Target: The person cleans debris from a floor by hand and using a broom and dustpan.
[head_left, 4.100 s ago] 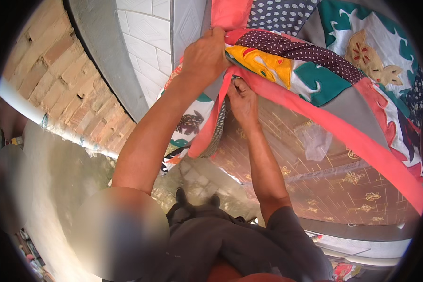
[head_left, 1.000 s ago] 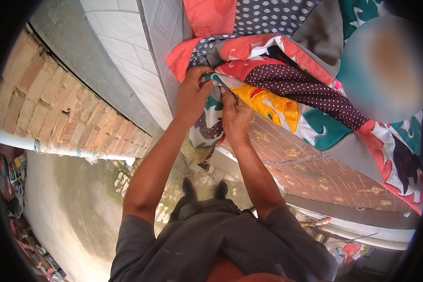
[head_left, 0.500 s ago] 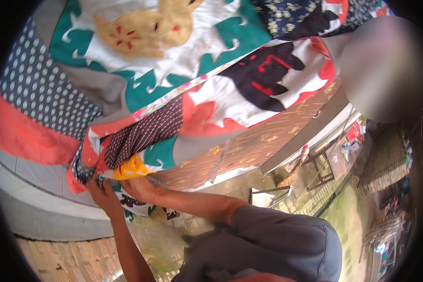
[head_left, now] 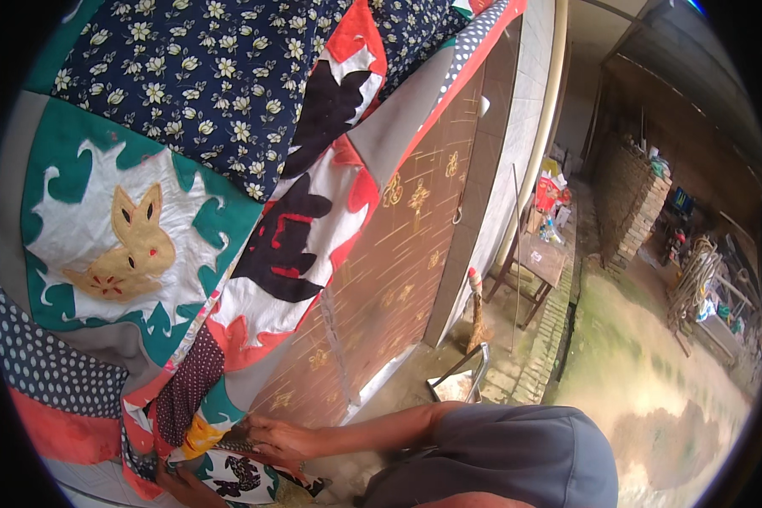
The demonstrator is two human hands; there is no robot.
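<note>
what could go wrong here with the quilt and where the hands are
1. Both hands, the right hand and left hand, grip only the lower corner of the patchwork quilt; the rest may slide or sag off.
2. The corner hangs near the wet, mossy ground and could get dirty.
3. The head is turned away, so the hands sit at the view's edge.

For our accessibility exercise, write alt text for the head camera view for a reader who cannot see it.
A person's two hands, right hand and left hand, grip the lower edge of a hanging patchwork quilt with a rabbit patch, in front of a brown patterned door. A wooden table and broom stand beyond.
</note>
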